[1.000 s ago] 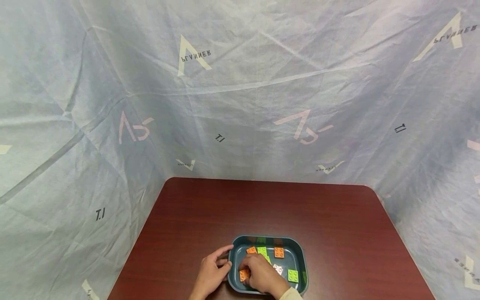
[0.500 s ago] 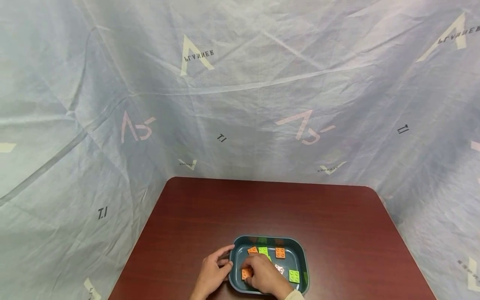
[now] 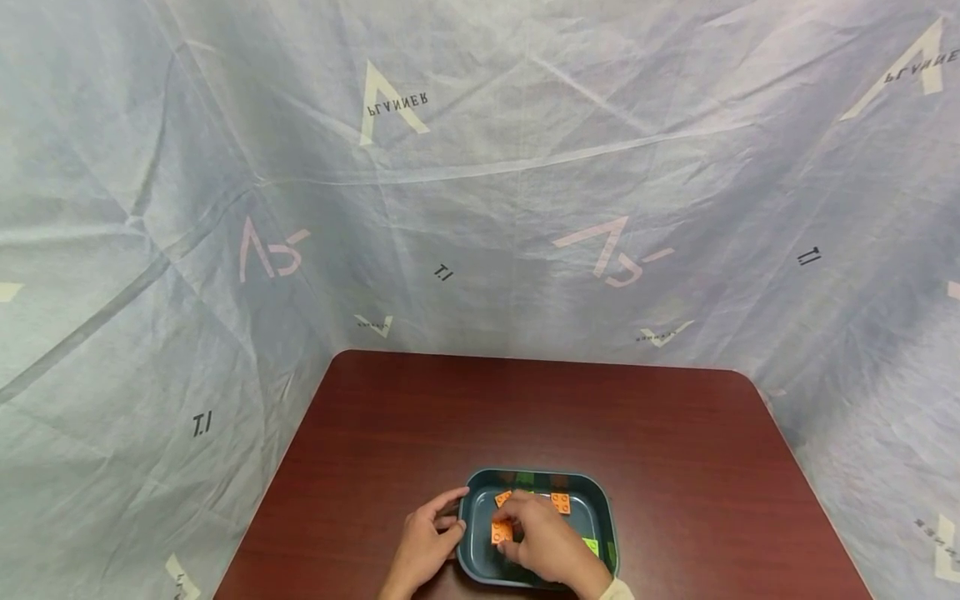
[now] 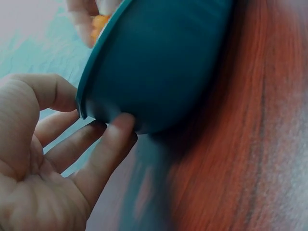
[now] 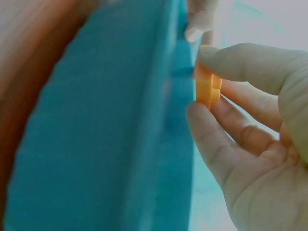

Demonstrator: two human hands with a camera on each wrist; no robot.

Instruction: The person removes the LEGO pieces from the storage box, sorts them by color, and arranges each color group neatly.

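In the head view my right hand (image 3: 546,537) is over the dark teal tray (image 3: 480,571). It pinches an orange toy building block (image 3: 501,532) between thumb and fingers. The right wrist view shows this orange block (image 5: 204,86) just above the tray's rim, studs facing the palm. My left hand (image 3: 422,546) is at the tray's left side, its thumb and fingers spread apart and touching the rim and outer wall. In the left wrist view the left hand (image 4: 53,139) touches the teal wall (image 4: 159,62) from outside.
Inside the tray lie another orange block (image 3: 560,502), a partly covered orange block (image 3: 502,498) and a green block (image 3: 591,546). My right hand hides other blocks. The dark red table (image 3: 525,417) reaches back to a grey cloth sheet (image 3: 487,250).
My right hand has lifted the orange block and moved it slightly right and away from me inside the tray. It now covers the white block. The left hand stays at the tray's side.
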